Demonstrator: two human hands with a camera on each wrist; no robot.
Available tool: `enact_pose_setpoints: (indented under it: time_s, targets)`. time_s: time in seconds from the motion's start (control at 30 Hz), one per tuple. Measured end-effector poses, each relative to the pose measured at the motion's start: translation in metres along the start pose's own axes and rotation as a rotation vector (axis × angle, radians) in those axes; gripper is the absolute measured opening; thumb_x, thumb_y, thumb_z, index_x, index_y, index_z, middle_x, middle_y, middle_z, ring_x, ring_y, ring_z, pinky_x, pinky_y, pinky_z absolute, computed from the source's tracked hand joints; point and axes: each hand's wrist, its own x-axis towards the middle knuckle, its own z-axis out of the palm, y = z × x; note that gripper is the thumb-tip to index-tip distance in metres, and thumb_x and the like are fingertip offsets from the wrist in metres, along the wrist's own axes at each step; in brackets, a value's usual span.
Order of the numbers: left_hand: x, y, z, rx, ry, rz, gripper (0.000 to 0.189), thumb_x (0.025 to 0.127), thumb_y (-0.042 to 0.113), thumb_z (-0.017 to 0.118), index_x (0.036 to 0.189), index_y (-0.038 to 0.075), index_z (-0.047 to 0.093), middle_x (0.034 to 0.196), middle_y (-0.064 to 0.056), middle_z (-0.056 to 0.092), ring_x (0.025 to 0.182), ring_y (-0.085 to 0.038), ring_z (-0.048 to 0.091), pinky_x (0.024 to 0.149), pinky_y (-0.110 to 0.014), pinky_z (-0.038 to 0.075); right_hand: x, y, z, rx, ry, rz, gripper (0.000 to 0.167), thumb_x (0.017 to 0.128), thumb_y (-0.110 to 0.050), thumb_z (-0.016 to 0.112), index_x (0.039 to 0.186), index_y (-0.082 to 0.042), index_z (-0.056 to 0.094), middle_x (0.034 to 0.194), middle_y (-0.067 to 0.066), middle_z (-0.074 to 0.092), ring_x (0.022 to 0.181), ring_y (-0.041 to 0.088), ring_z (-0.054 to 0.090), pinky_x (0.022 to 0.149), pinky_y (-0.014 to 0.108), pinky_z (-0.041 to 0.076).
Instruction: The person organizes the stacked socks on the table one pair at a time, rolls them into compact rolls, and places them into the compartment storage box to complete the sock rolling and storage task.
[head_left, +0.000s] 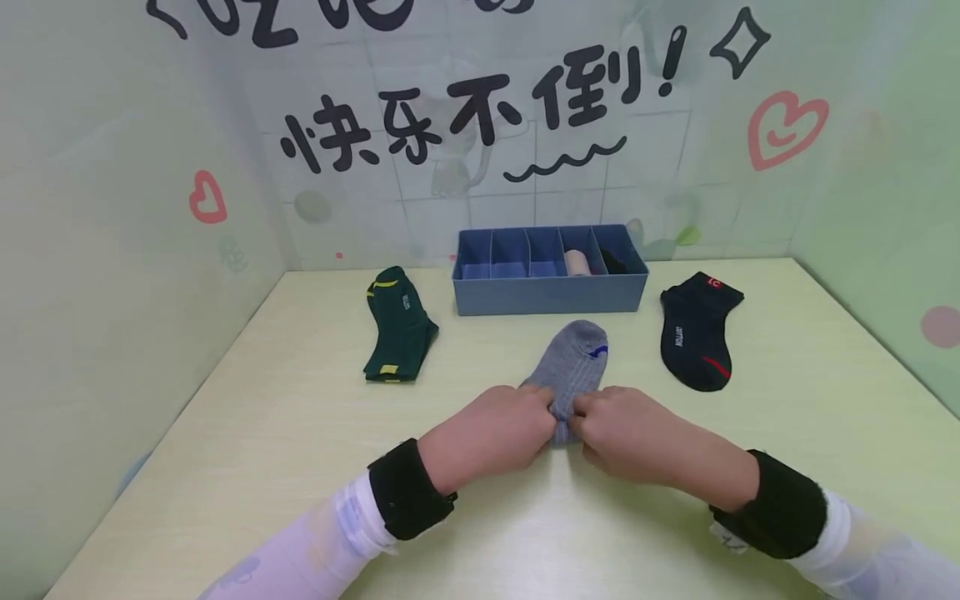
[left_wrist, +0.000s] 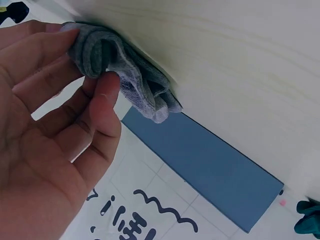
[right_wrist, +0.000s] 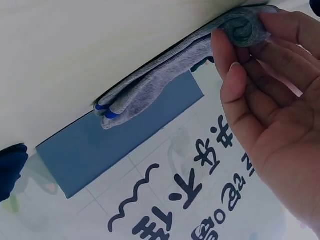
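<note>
A pair of grey socks [head_left: 572,358] with a blue mark near the toe lies on the table in front of me, toes pointing away. Its near end is rolled into a small coil, whose spiral edge shows in the right wrist view [right_wrist: 241,31]. My left hand [head_left: 495,429] pinches one side of the coil between thumb and fingers. From the other side, my right hand [head_left: 633,433] grips it the same way. In the left wrist view the flat part of the socks [left_wrist: 142,85] stretches beyond the coil.
A blue divided box [head_left: 551,297] stands by the back wall, with a pale pink roll [head_left: 577,262] and a black item [head_left: 613,263] in its right compartments. Dark green socks [head_left: 403,333] lie to the left, dark navy socks [head_left: 697,333] to the right. Walls enclose the table.
</note>
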Motion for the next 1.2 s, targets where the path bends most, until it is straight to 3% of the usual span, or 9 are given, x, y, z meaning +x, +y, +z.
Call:
enact_pose_setpoints:
  time_s: [0.1,0.23,0.3,0.4,0.53,0.63,0.9,1.07,1.2]
  targets:
    - [0.0,-0.004,-0.002,-0.077,-0.043,0.0,0.015,0.104,0.024,0.069,0.101,0.013,0.079,0.087,0.001,0.06,0.07,-0.011,0.052,0.063,-0.023,0.045,0.0,0.002,-0.001,0.084,-0.025,0.037,0.006,0.086,-0.013,0.081,0.086,-0.011,0.075,0.074,-0.004,0.059,0.057,0.007,0.045,0.055,0.024,0.044]
    - [0.0,-0.01,-0.003,-0.284,-0.092,-0.03,0.016,0.104,0.021,0.068,0.089,0.015,0.071,0.076,0.004,0.049,0.065,-0.011,0.048,0.063,-0.023,0.039,-0.001,0.003,-0.004,0.224,-0.056,0.081,0.008,0.086,-0.007,0.077,0.083,-0.013,0.073,0.07,-0.007,0.053,0.057,0.004,0.038,0.054,0.021,0.035]
    - [0.0,-0.013,-0.004,-0.367,-0.101,-0.043,0.016,0.104,0.019,0.067,0.088,0.015,0.066,0.074,0.004,0.048,0.064,-0.011,0.048,0.063,-0.024,0.039,0.0,0.003,-0.005,0.281,-0.072,0.099,0.011,0.086,-0.005,0.076,0.082,-0.014,0.072,0.07,-0.008,0.051,0.058,0.004,0.036,0.054,0.021,0.033]
    - [0.001,-0.016,-0.005,-0.421,-0.113,-0.046,0.012,0.105,0.019,0.066,0.094,0.016,0.063,0.074,0.005,0.049,0.065,-0.011,0.049,0.063,-0.024,0.04,0.0,0.004,-0.006,0.345,-0.09,0.127,0.012,0.086,-0.003,0.074,0.086,-0.013,0.07,0.07,-0.008,0.053,0.06,0.005,0.038,0.055,0.021,0.034]
    - [0.003,-0.016,-0.004,-0.41,-0.12,-0.038,0.009,0.108,0.021,0.063,0.101,0.016,0.063,0.076,0.005,0.05,0.067,-0.011,0.05,0.065,-0.024,0.042,0.0,0.003,-0.007,0.381,-0.085,0.158,0.019,0.086,0.0,0.072,0.098,-0.012,0.065,0.069,-0.007,0.054,0.059,0.006,0.04,0.054,0.022,0.036]
    - [0.003,-0.015,-0.002,-0.373,-0.109,-0.034,0.009,0.108,0.022,0.062,0.103,0.016,0.065,0.078,0.004,0.052,0.069,-0.011,0.051,0.066,-0.025,0.043,-0.001,0.002,-0.007,0.382,-0.068,0.177,0.021,0.086,0.001,0.071,0.098,-0.013,0.063,0.067,-0.007,0.052,0.057,0.006,0.039,0.053,0.022,0.036]
    - [0.0,-0.012,0.001,-0.115,-0.021,-0.027,0.016,0.106,0.021,0.065,0.118,0.015,0.074,0.094,-0.001,0.066,0.079,-0.011,0.055,0.069,-0.025,0.053,0.005,0.0,-0.005,0.364,-0.096,0.191,0.015,0.092,0.003,0.072,0.1,-0.01,0.072,0.077,0.001,0.065,0.06,0.007,0.051,0.057,0.022,0.044]
    - [0.001,-0.012,0.001,-0.104,-0.01,-0.015,0.016,0.104,0.024,0.07,0.115,0.014,0.075,0.093,0.0,0.066,0.078,-0.011,0.055,0.069,-0.024,0.052,0.006,0.003,-0.006,0.46,-0.129,0.204,0.015,0.095,0.004,0.068,0.104,-0.008,0.07,0.081,0.001,0.067,0.064,0.006,0.053,0.06,0.022,0.045]
    - [0.001,-0.013,0.0,-0.171,-0.026,-0.009,0.006,0.102,0.019,0.071,0.103,0.013,0.074,0.083,0.002,0.061,0.071,-0.011,0.052,0.065,-0.024,0.047,0.004,0.008,-0.005,0.549,-0.111,0.179,0.015,0.096,0.004,0.065,0.103,-0.01,0.068,0.079,-0.004,0.066,0.065,0.003,0.049,0.06,0.021,0.043]
